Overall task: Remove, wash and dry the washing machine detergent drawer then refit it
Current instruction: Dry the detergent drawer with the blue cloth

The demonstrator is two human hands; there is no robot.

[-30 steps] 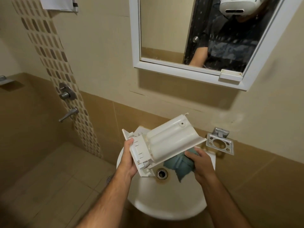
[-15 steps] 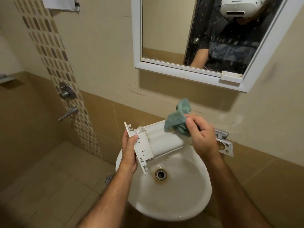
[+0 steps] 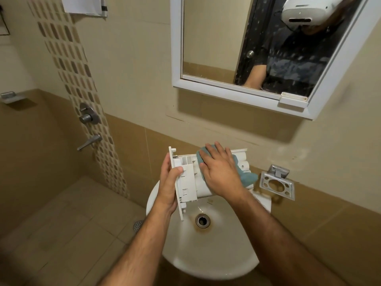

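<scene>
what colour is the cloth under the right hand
Teal blue-green; the cloth shows best in the head view.

Beige and tan tiled walls [image 3: 134,65] are enclosing a tan tiled floor [image 3: 78,234]; a white-framed mirror [image 3: 212,38] is hanging above, perhaps slightly smudged.

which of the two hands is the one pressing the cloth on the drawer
The right hand, fingers flat, presses the teal cloth onto the white drawer. The left hand only grips the drawer's front panel end.
</scene>
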